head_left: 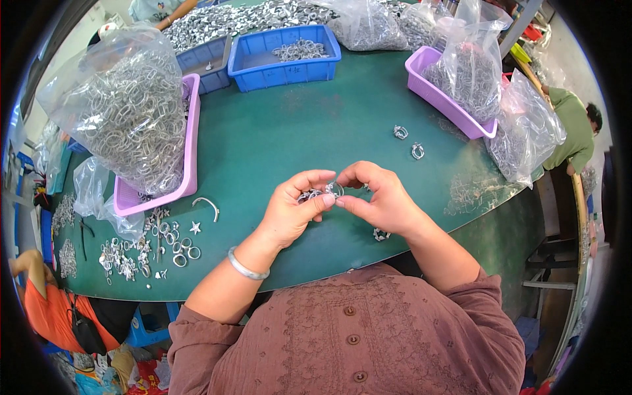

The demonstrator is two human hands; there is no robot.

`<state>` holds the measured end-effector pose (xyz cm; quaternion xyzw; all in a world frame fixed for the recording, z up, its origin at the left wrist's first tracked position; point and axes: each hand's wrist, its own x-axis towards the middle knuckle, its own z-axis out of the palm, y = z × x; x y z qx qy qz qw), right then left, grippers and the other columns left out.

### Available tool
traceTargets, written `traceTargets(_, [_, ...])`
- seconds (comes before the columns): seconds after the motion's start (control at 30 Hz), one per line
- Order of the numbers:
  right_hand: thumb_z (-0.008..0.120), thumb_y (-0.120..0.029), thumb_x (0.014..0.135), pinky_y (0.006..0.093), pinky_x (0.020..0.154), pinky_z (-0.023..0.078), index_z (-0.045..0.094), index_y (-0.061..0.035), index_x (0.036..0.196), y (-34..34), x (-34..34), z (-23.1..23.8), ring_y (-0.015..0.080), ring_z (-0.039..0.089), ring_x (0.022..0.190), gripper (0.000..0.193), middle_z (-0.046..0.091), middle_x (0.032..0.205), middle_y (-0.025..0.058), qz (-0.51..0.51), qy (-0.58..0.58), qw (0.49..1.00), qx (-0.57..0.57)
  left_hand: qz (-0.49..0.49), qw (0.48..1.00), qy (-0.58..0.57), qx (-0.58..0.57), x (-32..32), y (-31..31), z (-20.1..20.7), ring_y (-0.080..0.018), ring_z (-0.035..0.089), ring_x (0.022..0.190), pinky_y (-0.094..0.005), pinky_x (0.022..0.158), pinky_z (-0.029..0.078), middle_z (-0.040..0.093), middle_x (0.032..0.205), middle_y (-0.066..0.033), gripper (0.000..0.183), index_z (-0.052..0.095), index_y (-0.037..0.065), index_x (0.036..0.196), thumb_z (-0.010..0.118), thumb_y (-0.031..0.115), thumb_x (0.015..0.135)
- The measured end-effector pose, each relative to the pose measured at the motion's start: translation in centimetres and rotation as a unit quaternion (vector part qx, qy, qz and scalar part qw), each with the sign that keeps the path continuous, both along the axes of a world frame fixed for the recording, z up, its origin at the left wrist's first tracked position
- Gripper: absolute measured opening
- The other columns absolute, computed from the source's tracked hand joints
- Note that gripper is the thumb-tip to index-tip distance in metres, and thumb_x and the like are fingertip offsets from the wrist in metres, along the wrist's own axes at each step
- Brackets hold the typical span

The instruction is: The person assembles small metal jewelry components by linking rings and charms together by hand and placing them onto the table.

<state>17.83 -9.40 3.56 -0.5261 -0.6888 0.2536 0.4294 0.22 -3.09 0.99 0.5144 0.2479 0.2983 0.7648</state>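
My left hand (299, 201) is closed around several small silver metal pieces (307, 195). Thumb and forefinger of my right hand (376, 194) pinch a silver metal ring (337, 190), which touches the left fingertips too. Exactly how the pieces join is too small to tell. A further silver ring-shaped piece (380, 234) lies under my right wrist. Farther off to the right, two similar ring-shaped pieces (400, 132) rest on the green table (276, 138). On the left lie loose rings (187, 250), a star-shaped piece (195, 227) and a curved metal strip (209, 205).
A purple basket (191, 145) carries a big clear bag of metal rings (131, 118). Blue bins (283, 79) and a heap of metal parts (243, 20) stand at the back. Another purple basket (447, 108) is at right. Co-workers sit at left (59, 316) and right (569, 125).
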Motion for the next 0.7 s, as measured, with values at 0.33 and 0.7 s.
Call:
traceTargets(0.33, [0.060,0.005,0.076,0.0253,0.073,0.047,0.051,0.0015,0.104,-0.03,-0.11,-0.63,0.0118,0.056,0.080,0.030,0.057,0.091,0.0063,0.016,0.227,0.972,-0.056,-0.028,0.998,-0.043,-0.035,-0.48,0.45,-0.35,-0.0124,0.056,0.077,-0.0214,0.059,0.045,0.060,0.101,-0.0055,0.035,0.051,0.005,0.120,0.056,0.014,0.087])
traceTargets(0.7, [0.051,-0.004,0.087,0.0248,0.073,0.047,0.052,0.0030,0.106,-0.22,-0.02,0.02,0.0118,0.056,0.080,0.021,0.059,0.089,0.0064,-0.006,0.304,0.938,-0.167,-0.060,0.989,-0.110,-0.075,-0.78,0.69,-0.53,-0.0124,0.056,0.078,-0.0214,0.060,0.046,0.059,0.103,-0.0063,0.035,0.050,0.005,0.121,0.054,0.012,0.087])
